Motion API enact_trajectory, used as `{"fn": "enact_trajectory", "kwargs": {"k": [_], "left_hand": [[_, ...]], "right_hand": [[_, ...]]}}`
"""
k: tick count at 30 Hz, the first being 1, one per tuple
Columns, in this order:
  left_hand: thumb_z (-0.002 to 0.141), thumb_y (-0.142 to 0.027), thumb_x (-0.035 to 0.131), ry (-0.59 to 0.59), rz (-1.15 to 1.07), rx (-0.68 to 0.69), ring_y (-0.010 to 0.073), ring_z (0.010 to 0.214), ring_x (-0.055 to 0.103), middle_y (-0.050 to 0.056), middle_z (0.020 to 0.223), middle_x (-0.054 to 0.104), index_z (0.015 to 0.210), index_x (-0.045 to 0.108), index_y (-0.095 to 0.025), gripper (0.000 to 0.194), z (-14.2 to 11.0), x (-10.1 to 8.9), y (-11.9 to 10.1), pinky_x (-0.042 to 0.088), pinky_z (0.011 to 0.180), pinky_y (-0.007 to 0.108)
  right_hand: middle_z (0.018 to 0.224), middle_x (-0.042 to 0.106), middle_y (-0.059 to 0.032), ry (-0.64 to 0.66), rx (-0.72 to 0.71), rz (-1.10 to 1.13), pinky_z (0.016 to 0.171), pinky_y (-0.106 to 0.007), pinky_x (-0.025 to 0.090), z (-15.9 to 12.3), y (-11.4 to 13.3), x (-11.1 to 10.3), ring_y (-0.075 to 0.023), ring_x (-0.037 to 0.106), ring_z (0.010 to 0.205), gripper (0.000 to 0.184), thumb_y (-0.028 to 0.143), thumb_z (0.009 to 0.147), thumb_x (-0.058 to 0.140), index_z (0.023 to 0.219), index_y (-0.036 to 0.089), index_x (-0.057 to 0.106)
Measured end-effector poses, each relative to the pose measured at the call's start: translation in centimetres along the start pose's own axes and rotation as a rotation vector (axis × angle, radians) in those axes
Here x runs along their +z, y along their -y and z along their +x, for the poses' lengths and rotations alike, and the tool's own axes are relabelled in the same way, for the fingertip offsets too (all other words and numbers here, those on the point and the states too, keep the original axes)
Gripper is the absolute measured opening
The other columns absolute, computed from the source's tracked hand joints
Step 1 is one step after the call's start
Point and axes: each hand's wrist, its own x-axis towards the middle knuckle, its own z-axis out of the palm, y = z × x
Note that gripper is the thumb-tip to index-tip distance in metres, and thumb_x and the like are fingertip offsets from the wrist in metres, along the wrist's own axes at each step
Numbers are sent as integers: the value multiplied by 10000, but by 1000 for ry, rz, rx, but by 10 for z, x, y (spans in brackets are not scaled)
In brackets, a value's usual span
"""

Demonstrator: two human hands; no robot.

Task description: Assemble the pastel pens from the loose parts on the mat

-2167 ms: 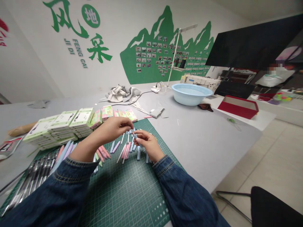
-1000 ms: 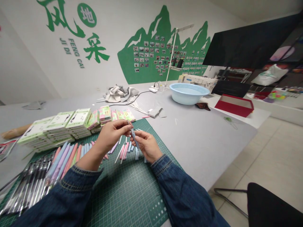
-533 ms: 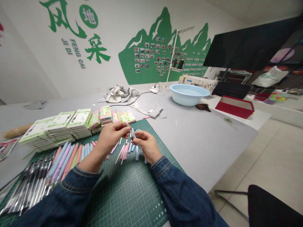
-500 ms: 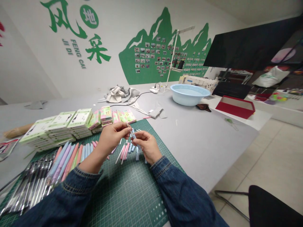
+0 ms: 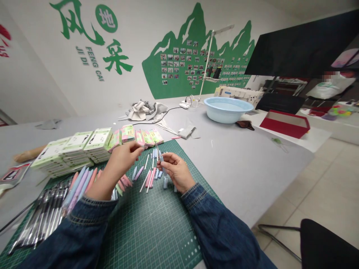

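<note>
My right hand (image 5: 179, 172) is closed round a light blue pen barrel (image 5: 162, 160), held upright above the cutting mat, with a thin tip pointing up. My left hand (image 5: 126, 157) is up and to the left of it, thumb and fingers pinched together; whatever is between them is too small to make out. Beneath and between the hands lie pink pen parts (image 5: 150, 178), thin white refills (image 5: 145, 181) and light blue pen parts (image 5: 165, 182). Beside my left forearm is a row of pastel pens (image 5: 77, 186), partly hidden by my arm.
Clear-and-black pens (image 5: 42, 213) lie on the left of the green cutting mat (image 5: 146, 228). Stacked white-green boxes (image 5: 97, 144) and small pink-green boxes (image 5: 128, 133) stand behind. Farther back are crumpled cloth (image 5: 140, 111), a blue basin (image 5: 227, 112) and a red box (image 5: 284, 125).
My left hand has moved left and up, apart from my right hand. My right hand keeps hold of the light blue barrel. The view has shifted slightly.
</note>
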Motion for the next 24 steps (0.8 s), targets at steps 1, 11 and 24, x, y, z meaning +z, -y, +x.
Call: {"fn": "enact_trajectory", "kwargs": {"k": [1,11,24], "left_hand": [[722,-411,606,-29,187,-23,259,724,635,108,736,690,716,679,-194,229,1,3,11,448,612,317],[592,-199,626,157,424,-342,321,653,643,135,483,591,412,498,-187,221,-4,43,47,434,633,388],[751,-344,658,-158,-1043,33,150,719,637,12,798,641,870,567,-186,218,4,3,-41,509,553,234]], "right_hand": [[801,698,-27,-14,-13,-9,736,-300,508,0,1,-1,-139,642,727,238,209,674,749,885,172,645],[802,702,-32,-40,-25,-14,724,-290,502,2,-1,-3,-143,639,741,229,199,672,742,878,170,647],[818,702,-31,6,-10,-58,704,-265,495,1,-5,-2,-133,639,736,228,198,699,725,914,173,652]]}}
